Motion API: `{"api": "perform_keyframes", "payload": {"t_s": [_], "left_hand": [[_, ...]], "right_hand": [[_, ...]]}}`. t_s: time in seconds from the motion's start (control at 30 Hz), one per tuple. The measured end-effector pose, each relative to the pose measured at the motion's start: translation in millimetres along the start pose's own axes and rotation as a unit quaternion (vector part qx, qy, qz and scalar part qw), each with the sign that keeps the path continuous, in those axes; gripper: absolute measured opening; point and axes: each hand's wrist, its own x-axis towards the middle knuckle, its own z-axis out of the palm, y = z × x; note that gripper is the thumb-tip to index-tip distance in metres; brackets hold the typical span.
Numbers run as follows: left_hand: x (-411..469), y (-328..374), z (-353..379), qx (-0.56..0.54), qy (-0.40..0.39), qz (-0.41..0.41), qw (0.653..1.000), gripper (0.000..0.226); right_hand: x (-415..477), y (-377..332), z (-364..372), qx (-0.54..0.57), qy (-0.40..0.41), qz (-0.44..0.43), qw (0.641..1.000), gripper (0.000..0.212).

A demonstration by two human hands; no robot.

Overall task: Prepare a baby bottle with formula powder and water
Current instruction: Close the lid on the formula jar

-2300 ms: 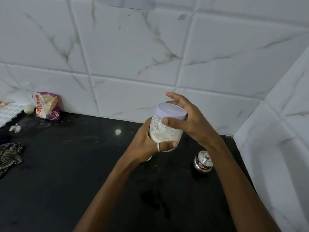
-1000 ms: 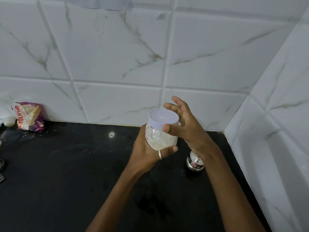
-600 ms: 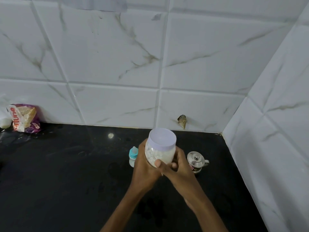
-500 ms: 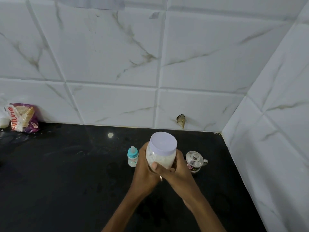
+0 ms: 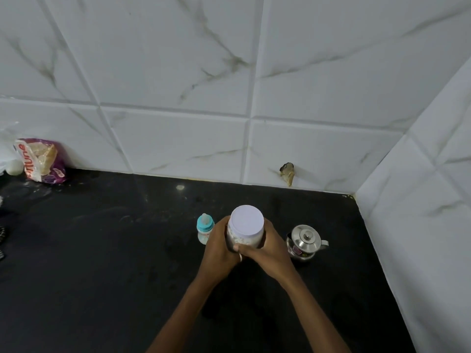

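Observation:
A clear jar of white formula powder with a pale lilac lid is held upright low over the black counter. My left hand wraps its left side and my right hand wraps its right side and front; the lid is on. Just left of the jar, behind my left hand, stands a small baby bottle with a teal collar and a clear teat. A small lidded steel pot stands on the counter to the right of my right hand.
White marble-look tiles form the back wall and the right side wall, meeting in a corner. A purple and white food packet leans on the wall at far left, beside a white round object. A chipped spot marks the back wall low down.
Both hands have brought the jar down from chest height to just above the counter. My right hand left the lid and now grips the jar's side. The baby bottle has come into view.

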Motion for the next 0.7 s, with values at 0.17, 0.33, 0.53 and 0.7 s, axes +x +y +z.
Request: {"api": "perform_keyframes", "payload": {"t_s": [0.17, 0.33, 0.53, 0.7], "left_hand": [[18, -24, 25, 0.023, 0.017, -0.023, 0.999, 0.082], [25, -45, 47, 0.039, 0.016, -0.050, 0.998, 0.085], [30, -60, 56, 0.068, 0.001, -0.063, 0.996, 0.088], [28, -64, 58, 0.062, 0.004, -0.078, 0.995, 0.090]], "right_hand": [[27, 30, -3, -0.008, 0.005, 0.022, 1.000, 0.086], [41, 59, -6, -0.008, 0.010, 0.039, 0.999, 0.085], [53, 87, 1, 0.001, 0.005, 0.059, 0.998, 0.083], [54, 96, 2, 0.000, 0.002, 0.053, 0.999, 0.085]]}}
